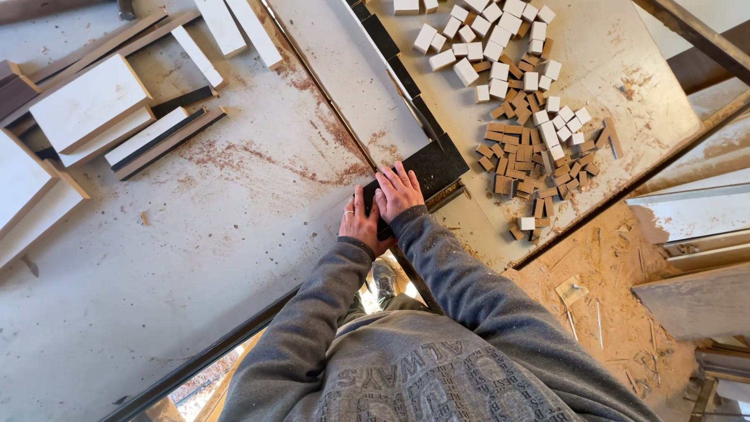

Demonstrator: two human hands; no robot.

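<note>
1. Dark board point(426, 168) lies flat on the saw table point(195, 258), near edge at the person's body, long side against the grey fence point(351, 78).
2. Left hand point(359, 223) presses the board's near left corner, fingers flat and together, ring on one finger; pressing, not gripping.
3. Right hand point(398, 191) lies palm down on top of the board, fingers spread wide, nothing clasped.
4. To do this well, in my judgement: keep both palms flat, hold the board tight to the fence, keep fingers off the cut line. Blade not visible, so I can't tell where it is.
5. No real containers. The right table point(648, 94) carries a loose pile of small blocks point(523, 148), brown ones heaped, white ones point(488, 39) scattered behind.
6. Offcut panels point(94, 105) lie stacked at far left, well apart from the hands.
7. Sawdust point(609, 312) covers the floor at right.
</note>
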